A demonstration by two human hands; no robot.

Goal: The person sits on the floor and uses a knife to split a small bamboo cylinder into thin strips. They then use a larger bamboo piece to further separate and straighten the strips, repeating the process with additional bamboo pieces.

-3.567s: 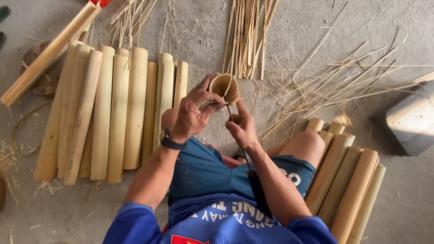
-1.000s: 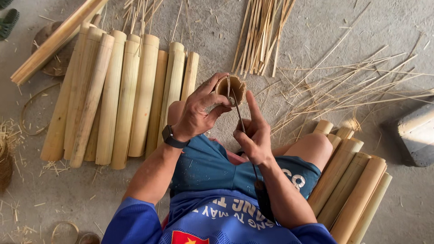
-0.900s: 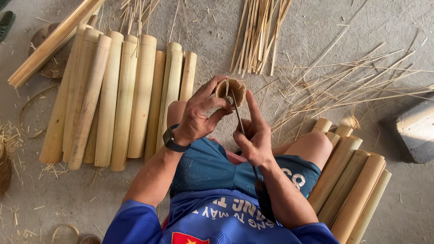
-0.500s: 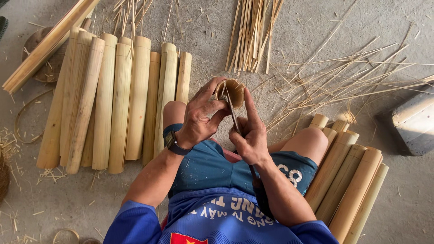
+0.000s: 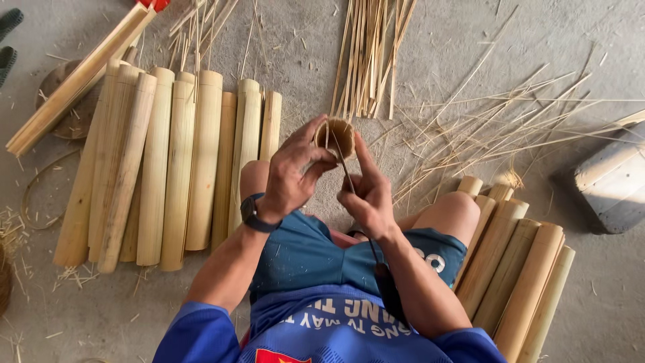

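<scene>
My left hand (image 5: 290, 173) grips a short bamboo tube (image 5: 336, 136), its hollow end turned up toward me, held above my knees. My right hand (image 5: 366, 193) is closed around a long thin knife (image 5: 344, 172) whose blade tip rests against the tube's rim; its dark handle runs back along my forearm. A black watch sits on my left wrist. I sit on the concrete floor in blue shorts and a blue shirt.
A row of bamboo tube sections (image 5: 168, 158) lies on the floor to the left. More bamboo sections (image 5: 517, 269) lie beside my right knee. A bundle of split strips (image 5: 369, 54) lies ahead, loose slivers (image 5: 497, 128) scatter right, a grey block (image 5: 615, 185) far right.
The tube has stayed in my left hand while my right hand shifted the knife slightly along the rim. The camera view wobbled a little.
</scene>
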